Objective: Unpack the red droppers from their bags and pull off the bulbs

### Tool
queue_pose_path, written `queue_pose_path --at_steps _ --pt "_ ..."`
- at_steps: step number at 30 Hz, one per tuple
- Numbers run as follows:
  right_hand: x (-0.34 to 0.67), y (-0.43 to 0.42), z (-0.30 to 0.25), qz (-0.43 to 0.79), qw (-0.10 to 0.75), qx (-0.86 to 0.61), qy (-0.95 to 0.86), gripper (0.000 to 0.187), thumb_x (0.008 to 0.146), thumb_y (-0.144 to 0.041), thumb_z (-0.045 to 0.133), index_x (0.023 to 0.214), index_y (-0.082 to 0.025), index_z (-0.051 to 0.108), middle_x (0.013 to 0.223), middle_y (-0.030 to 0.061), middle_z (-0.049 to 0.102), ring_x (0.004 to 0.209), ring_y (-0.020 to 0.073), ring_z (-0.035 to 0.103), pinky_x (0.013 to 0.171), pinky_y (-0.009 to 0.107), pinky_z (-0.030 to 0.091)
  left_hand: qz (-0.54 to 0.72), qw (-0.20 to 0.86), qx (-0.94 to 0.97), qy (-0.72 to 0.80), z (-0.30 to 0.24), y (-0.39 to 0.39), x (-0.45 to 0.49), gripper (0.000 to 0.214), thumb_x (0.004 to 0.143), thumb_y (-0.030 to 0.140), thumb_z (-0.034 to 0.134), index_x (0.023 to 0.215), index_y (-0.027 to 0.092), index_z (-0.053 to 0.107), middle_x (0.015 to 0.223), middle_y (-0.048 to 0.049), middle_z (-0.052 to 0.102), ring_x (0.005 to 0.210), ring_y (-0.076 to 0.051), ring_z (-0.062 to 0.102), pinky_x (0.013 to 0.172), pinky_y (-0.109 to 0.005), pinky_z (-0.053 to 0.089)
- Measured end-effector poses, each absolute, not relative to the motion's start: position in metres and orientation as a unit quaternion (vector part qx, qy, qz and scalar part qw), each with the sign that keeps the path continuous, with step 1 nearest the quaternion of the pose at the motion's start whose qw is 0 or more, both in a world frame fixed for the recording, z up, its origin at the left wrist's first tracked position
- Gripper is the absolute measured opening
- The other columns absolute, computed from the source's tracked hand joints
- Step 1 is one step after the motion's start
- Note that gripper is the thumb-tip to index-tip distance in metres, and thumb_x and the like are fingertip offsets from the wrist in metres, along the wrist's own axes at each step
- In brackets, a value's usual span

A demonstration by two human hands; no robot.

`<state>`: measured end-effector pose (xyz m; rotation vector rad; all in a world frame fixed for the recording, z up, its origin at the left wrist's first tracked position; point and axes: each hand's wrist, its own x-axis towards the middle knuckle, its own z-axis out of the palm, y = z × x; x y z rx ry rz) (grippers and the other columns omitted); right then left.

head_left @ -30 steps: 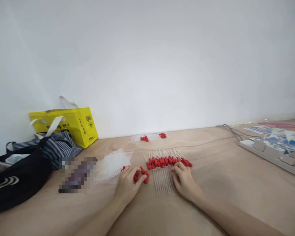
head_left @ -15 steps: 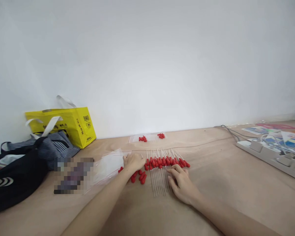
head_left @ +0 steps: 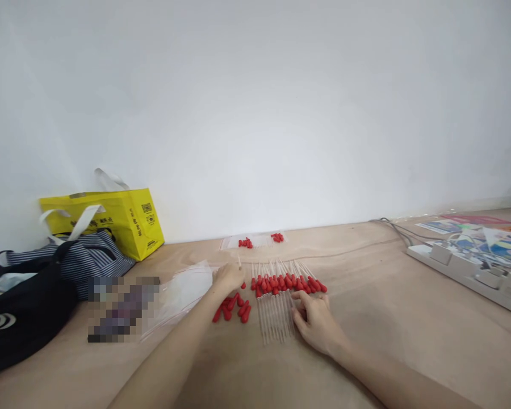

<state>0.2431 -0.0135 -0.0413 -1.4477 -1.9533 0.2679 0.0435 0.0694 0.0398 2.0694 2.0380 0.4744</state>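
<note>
Your left hand (head_left: 229, 278) sits just left of centre, fingers closed together on a thin clear tube (head_left: 239, 261) whose tip pokes up above the knuckles. It looks like a pinch grip, light enough for something that slender. Just below that hand lies a loose heap of red bulbs (head_left: 232, 309), close by so it is within easy reach. Your right hand (head_left: 317, 321) lies flat and relaxed, fingers apart, on the stems of the row of droppers (head_left: 281, 283) at the centre of the worktop (head_left: 409, 335). I judge it is there to stop the round tubes rolling. The droppers lie side by side with their red caps level, which makes them easy to look over. A clear plastic bag (head_left: 183, 291) lies open-looking to the left of your left hand. A small clear packet (head_left: 259, 241) with a few more red bulbs rests further up, near the wall. At upper left the yellow bag (head_left: 111, 218) leans on the wall behind a striped bag (head_left: 83, 258) and a black bag (head_left: 21, 312). It carries a QR code and dark print too small to read. At right, the power strip (head_left: 464, 268) lies beside colourful printed sheets (head_left: 494, 241), with no words legible there.
</note>
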Motion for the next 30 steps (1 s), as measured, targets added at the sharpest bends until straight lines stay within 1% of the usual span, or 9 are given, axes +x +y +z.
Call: queue_pose_path --at_steps 2,4,8,13,17,22,26,28,30 --pt "0.244 -0.013 -0.041 0.112 0.347 -0.556 -0.746 0.021 0.080 -0.022 0.039 0.094 -0.015 0.053 0.055 -0.0011 0.060 0.061 0.0179 0.055 0.076 0.034 0.029 0.188 0.092 0.708 0.674 0.046 0.057 0.037 0.029 0.089 0.027 0.031 0.077 0.014 0.054 0.066 -0.0028 0.060 0.066 -0.015 0.058 0.064 -0.029 0.044" --pt "0.245 -0.013 -0.041 0.118 0.353 -0.557 -0.742 0.022 0.082 -0.027 0.039 0.094 -0.016 0.053 0.053 -0.0017 0.059 0.058 0.0175 0.055 0.076 0.034 0.029 0.213 0.089 0.720 0.654 0.048 0.039 0.032 0.030 0.089 0.026 0.022 0.079 0.017 0.049 0.061 -0.0002 0.058 0.060 -0.014 0.057 0.060 -0.026 0.041" --pt "0.247 -0.012 -0.040 0.112 0.359 -0.567 -0.733 0.022 0.083 -0.030 0.038 0.091 -0.018 0.055 0.054 -0.0015 0.059 0.058 0.0177 0.056 0.074 0.034 0.029 0.262 0.090 0.762 0.585 0.030 0.000 0.028 0.022 0.088 0.031 0.023 0.081 0.021 0.041 0.056 0.0045 0.053 0.054 -0.013 0.054 0.055 -0.023 0.038" --pt "0.250 -0.013 -0.036 0.112 0.358 -0.573 -0.729 0.018 0.082 -0.028 0.040 0.082 -0.020 0.056 0.058 -0.0015 0.062 0.062 0.0173 0.057 0.073 0.034 0.029 0.317 0.088 0.804 0.496 -0.004 -0.026 0.027 0.016 0.086 0.030 0.029 0.086 0.023 0.043 0.063 0.0031 0.056 0.059 -0.015 0.056 0.058 -0.025 0.041" --pt "0.253 -0.013 -0.034 0.100 0.369 -0.574 -0.724 0.016 0.080 -0.026 0.043 0.076 -0.020 0.057 0.071 0.0002 0.063 0.066 0.0168 0.057 0.072 0.033 0.029 0.345 0.086 0.810 0.466 -0.015 -0.030 0.029 0.017 0.086 0.026 0.032 0.093 0.022 0.047 0.083 -0.0023 0.060 0.077 -0.017 0.058 0.069 -0.028 0.045" --pt "0.256 -0.016 -0.029 0.028 0.450 -0.515 -0.729 0.022 0.084 -0.030 0.040 0.094 -0.021 0.058 0.087 0.0053 0.062 0.081 0.0189 0.056 0.073 0.033 0.033 0.370 0.059 0.815 0.443 -0.017 -0.029 0.031 0.018 0.086 0.023 0.034 0.095 0.021 0.050 0.087 -0.0049 0.060 0.084 -0.018 0.056 0.075 -0.031 0.045" --pt "0.250 -0.023 -0.024 -0.064 0.424 -0.424 -0.798 0.028 0.084 -0.031 0.045 0.109 -0.024 0.054 0.105 0.0075 0.058 0.097 0.0209 0.049 0.084 0.037 0.028 0.371 0.008 0.843 0.390 -0.019 -0.029 0.036 0.016 0.085 0.019 0.037 0.094 0.020 0.050 0.085 -0.0044 0.061 0.080 -0.017 0.056 0.072 -0.031 0.046" --pt "0.245 -0.025 -0.024 -0.080 0.389 -0.383 -0.834 0.024 0.085 -0.028 0.046 0.106 -0.026 0.057 0.096 0.0047 0.062 0.093 0.0192 0.050 0.087 0.039 0.025 0.364 -0.015 0.859 0.360 -0.019 -0.029 0.039 0.017 0.086 0.018 0.037 0.094 0.020 0.052 0.084 -0.0044 0.061 0.079 -0.017 0.055 0.071 -0.029 0.045" --pt "0.240 -0.026 -0.025 -0.084 0.369 -0.356 -0.854 0.022 0.086 -0.024 0.044 0.100 -0.028 0.060 0.076 0.0011 0.063 0.082 0.0167 0.051 0.088 0.040 0.022 0.357 -0.034 0.868 0.342 -0.019 -0.029 0.042 0.018 0.086 0.018 0.037 0.094 0.019 0.053 0.083 -0.0047 0.062 0.078 -0.016 0.055 0.070 -0.028 0.045"
